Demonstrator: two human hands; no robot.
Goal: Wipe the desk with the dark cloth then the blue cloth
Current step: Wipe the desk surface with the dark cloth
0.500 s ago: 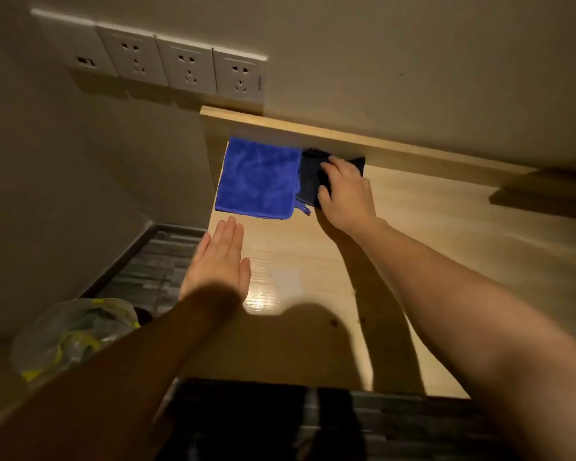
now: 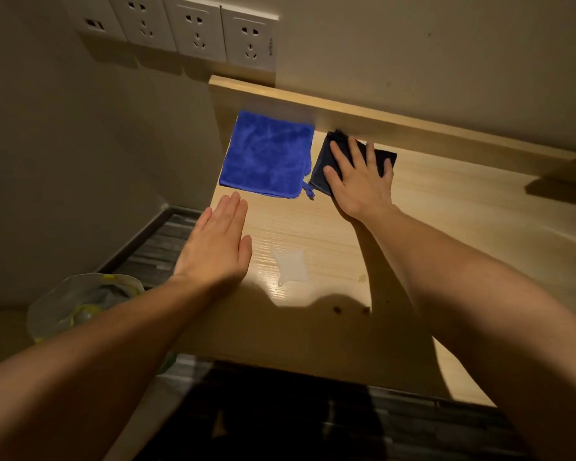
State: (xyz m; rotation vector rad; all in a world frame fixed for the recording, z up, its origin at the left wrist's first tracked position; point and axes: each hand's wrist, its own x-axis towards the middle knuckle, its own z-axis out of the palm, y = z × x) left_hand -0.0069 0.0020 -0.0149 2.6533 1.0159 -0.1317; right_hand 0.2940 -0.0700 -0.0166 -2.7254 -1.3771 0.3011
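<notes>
A folded blue cloth (image 2: 268, 154) lies flat at the far left corner of the light wooden desk (image 2: 446, 227). Just to its right lies a dark cloth (image 2: 323, 164), pressed down under the spread fingers of my right hand (image 2: 359, 181). My left hand (image 2: 217, 241) rests flat on the desk's left edge, fingers together, holding nothing, a little in front of the blue cloth. A small wet patch (image 2: 290, 264) shines on the desk between my two arms.
A raised wooden back rail (image 2: 413, 128) runs along the wall behind the cloths. Wall sockets (image 2: 197, 31) sit above the desk's left end. A bin lined with a plastic bag (image 2: 80, 301) stands on the floor left of the desk.
My right hand has slid the dark cloth a little to the right, away from the blue cloth, and its fingers are spread wider. My left hand has hardly moved.
</notes>
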